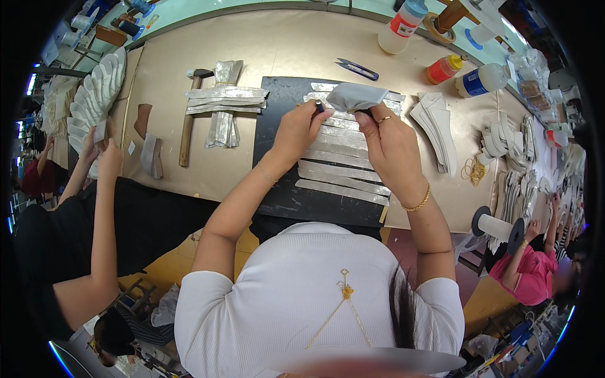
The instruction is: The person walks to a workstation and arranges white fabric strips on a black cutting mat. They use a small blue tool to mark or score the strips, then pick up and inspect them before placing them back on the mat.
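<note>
My right hand (386, 133) grips a smooth pale grey piece (357, 96), curved like a small cap, over the far part of a black board (277, 145). My left hand (299, 131) is closed on a short dark pen-like tool (319, 106), close to the left end of that piece; its tip is hard to make out. Under both hands, whitish strips (337, 161) lie in rows across the board, some with shiny patches.
Left of the board lie a hammer (187, 135) and crossed bundles of strips (227, 99). Thread snips (357, 69) rest beyond it; curved pale pieces (435, 129), bottles (443, 69) and a thread spool (498, 228) are at right. A co-worker's hands (101, 148) work at left.
</note>
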Available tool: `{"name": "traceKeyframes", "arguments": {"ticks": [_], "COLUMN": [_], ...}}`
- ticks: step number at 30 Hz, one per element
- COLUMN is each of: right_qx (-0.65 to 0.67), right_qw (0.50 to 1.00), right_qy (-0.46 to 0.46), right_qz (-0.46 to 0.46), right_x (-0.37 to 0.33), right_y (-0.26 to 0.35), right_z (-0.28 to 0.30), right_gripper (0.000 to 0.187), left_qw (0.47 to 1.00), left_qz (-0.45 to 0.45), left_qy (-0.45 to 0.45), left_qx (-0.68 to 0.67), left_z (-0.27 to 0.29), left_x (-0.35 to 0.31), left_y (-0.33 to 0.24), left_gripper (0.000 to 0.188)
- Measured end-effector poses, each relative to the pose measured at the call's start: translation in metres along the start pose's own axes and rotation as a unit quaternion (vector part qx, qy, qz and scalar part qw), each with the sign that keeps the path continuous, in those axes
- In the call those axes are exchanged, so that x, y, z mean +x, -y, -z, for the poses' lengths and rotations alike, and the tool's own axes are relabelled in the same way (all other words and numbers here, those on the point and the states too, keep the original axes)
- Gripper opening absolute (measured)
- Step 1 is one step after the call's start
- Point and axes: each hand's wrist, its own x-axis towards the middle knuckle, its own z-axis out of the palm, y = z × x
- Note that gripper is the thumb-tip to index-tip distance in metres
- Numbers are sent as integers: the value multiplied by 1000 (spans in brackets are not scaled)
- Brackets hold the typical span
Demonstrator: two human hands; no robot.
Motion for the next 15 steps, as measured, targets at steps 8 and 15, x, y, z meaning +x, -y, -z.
{"name": "traceKeyframes", "arguments": {"ticks": [8,15], "right_qx": [82,-49], "right_qw": [993,995], "right_qy": [-69,84], "right_qz": [56,-18], "right_x": [2,0], "right_y": [24,-2], "right_z": [16,4], "right_gripper": [24,27], "left_qw": [996,997], "left_qz": [-89,-73], "left_qy": [1,15], "left_qx": [17,16], "left_z": [3,2], "left_x": [-2,-1], "left_y": [-6,-9], "left_gripper": [20,21]}}
